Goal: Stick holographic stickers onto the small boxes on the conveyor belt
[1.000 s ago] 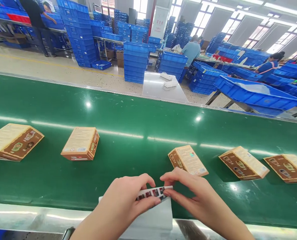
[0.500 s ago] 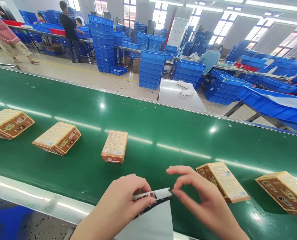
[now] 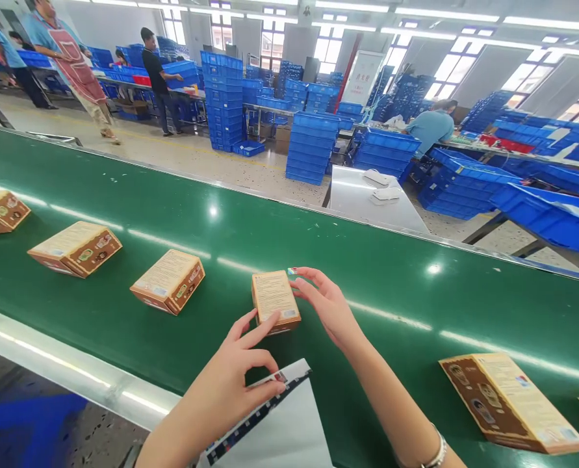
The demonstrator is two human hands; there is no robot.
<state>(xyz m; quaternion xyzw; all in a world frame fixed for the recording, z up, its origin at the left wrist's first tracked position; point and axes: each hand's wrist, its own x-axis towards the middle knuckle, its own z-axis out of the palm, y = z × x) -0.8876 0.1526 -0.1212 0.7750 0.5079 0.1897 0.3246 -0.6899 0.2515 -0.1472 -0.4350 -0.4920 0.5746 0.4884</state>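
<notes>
My left hand (image 3: 243, 374) pinches a white sheet of stickers (image 3: 282, 432) with a dark printed strip along its upper edge, between thumb and a bent finger. Other fingers of that hand reach forward onto a tan and brown printed box (image 3: 275, 299) on the green conveyor belt. At the far right corner of this box is my right hand (image 3: 325, 302), with a small shiny sticker (image 3: 292, 270) at its index fingertip. The sticker is apart from the box top. Thumb and remaining fingers of the right hand are close to the box's right side.
Similar boxes lie to the left, the nearest one (image 3: 167, 283) tilted on the belt (image 3: 367, 364). On the right, another box (image 3: 513, 403) bears a small red-blue sticker. Beyond the belt are a metal table (image 3: 362, 201), stacked blue crates (image 3: 311, 148) and several people.
My right hand has moved from the sheet's edge forward to the box, carrying a small sticker. My left fingers have stretched onto the box. The boxes have shifted right, and the view has turned slightly left.
</notes>
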